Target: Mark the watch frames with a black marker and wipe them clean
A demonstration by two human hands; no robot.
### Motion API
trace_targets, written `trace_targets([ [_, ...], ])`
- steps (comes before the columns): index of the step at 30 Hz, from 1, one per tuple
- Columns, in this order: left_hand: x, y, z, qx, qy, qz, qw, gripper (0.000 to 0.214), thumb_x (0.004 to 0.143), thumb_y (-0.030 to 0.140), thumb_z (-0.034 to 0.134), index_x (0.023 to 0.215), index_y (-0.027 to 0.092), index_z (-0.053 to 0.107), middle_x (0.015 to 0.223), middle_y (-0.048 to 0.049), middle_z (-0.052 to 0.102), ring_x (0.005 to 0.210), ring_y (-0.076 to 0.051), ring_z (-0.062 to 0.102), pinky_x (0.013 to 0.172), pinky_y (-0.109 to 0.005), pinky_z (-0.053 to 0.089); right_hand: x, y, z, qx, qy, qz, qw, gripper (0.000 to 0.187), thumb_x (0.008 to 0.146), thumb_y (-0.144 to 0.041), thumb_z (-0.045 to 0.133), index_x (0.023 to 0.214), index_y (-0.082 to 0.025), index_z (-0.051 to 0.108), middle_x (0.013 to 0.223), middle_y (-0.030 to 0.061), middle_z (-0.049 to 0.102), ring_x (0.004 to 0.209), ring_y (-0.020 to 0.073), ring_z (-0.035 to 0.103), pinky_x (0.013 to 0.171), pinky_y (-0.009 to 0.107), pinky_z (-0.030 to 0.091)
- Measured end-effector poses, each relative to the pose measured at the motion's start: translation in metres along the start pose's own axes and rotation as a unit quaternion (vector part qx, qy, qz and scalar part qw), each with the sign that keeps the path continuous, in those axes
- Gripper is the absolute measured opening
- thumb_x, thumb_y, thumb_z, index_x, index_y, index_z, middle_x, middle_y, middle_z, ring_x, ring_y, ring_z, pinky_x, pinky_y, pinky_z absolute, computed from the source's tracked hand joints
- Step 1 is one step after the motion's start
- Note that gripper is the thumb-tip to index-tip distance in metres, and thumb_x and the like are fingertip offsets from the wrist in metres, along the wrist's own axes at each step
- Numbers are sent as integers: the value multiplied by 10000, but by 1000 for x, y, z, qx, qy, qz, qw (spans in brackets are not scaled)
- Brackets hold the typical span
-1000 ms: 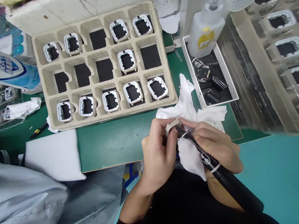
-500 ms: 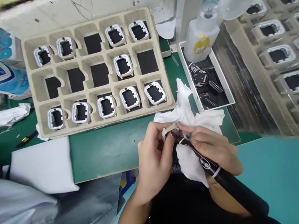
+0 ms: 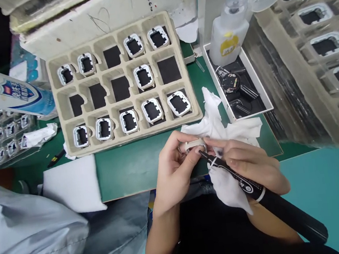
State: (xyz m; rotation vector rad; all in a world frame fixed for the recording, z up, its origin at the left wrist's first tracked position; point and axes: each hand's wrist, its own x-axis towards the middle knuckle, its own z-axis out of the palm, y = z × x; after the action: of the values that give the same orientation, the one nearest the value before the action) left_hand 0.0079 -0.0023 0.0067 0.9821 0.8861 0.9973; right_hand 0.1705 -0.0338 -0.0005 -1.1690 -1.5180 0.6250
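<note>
Between the thumb and fingers of my left hand (image 3: 174,169) is a pale watch case (image 3: 194,143), held edge-up over the bench's front edge. My right hand (image 3: 254,162) is wrapped round a thick black marker pen (image 3: 278,204). The pen's tip meets the case beside my left thumb; whether it touches cannot be made out. A white cloth (image 3: 228,185) hangs from the right hand under the pen. My right index finger reaches to the case's far side. More crumpled white cloth (image 3: 214,117) lies on the bench just beyond both hands.
A moulded tray (image 3: 145,135) with several white watch cases stands ahead. To its right, a white box (image 3: 267,104) holds dark parts and a squeeze bottle (image 3: 226,33). Plastic-covered trays (image 3: 280,47) stand far right. A blue-white bottle (image 3: 26,95) and a person's sleeve (image 3: 30,226) are at left.
The view has shifted, so the tray and my hands sit further right. The pen stays at the case, and my left thumb now lies closer to its tip. Both grips hold.
</note>
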Motion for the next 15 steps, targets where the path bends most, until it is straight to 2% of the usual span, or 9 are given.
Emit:
trace_targets([
  [5, 0, -1, -3, -4, 0, -9, 1000, 136, 1057, 318, 806, 1065, 227, 706, 909, -37, 811, 906, -208, 834, 864, -328, 683, 4, -1, -17, 44, -53, 7, 998, 379, 1114, -231, 582, 780, -269, 756, 843, 26, 835, 1094, 247, 884, 980, 338, 762],
  [8, -1, 0, -3, -12, -3, -20, 1000, 137, 1061, 325, 801, 1078, 231, 704, 897, -32, 804, 906, -211, 840, 852, -325, 687, 5, -4, -22, 40, -60, 13, 997, 373, 1114, -214, 578, 796, -261, 767, 939, 44, 861, 1115, 244, 881, 950, 312, 763],
  [12, -1, 0, 0, -10, 7, -15, 1000, 131, 1052, 309, 814, 1089, 227, 719, 891, -27, 810, 866, -191, 834, 814, -294, 677, 4, -5, -20, 30, -48, -2, 998, 307, 1068, -153, 642, 818, -273, 775, 849, 14, 838, 1113, 249, 884, 992, 318, 758],
  [15, -2, -1, 4, 17, 56, 1, 998, 147, 1029, 299, 840, 1089, 216, 735, 865, -18, 815, 776, -170, 812, 715, -256, 653, 2, -1, -12, -1, -36, 0, 999, 323, 1063, -158, 634, 795, -281, 765, 820, 3, 830, 1045, 231, 892, 974, 294, 758],
])
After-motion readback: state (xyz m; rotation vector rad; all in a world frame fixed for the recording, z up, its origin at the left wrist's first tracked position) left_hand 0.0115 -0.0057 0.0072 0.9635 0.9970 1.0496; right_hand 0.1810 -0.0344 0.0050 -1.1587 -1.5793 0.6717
